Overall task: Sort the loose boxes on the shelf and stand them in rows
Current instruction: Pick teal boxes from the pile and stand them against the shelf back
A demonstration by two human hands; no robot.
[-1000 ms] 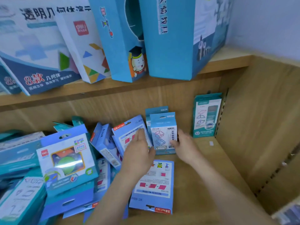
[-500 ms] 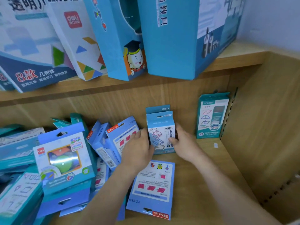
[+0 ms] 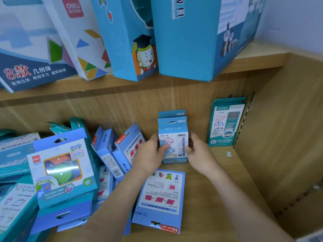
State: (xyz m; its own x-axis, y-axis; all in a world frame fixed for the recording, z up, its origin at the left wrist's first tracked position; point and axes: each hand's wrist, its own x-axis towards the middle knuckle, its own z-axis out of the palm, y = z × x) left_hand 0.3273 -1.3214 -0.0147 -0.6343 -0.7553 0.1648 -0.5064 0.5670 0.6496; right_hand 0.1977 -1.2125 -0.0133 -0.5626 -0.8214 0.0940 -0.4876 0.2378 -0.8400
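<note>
Nearest the camera, a flat blue pack (image 3: 160,199) lies face up on the wooden shelf board (image 3: 232,180), its long axis running front to back and its hang tab toward the viewer, print upside down. To its left a loose heap of boxes (image 3: 57,173) leans and overlaps; the uppermost is a windowed box showing a green ball inside. Two blue boxes (image 3: 120,149) beside the heap tilt to the left.

Farther in, both hands hold one small blue box (image 3: 173,140) from either side. The left hand (image 3: 150,154) has its thumb on the front face; the right hand (image 3: 198,152) grips the right edge. The box stands upright, long axis vertical, tab up, face toward the viewer. A matching box (image 3: 172,113) stands directly behind it against the back panel. At the right rear, well apart, a teal box (image 3: 225,122) stands upright. On the upper shelf (image 3: 122,86), large cartons stand leaning.
</note>
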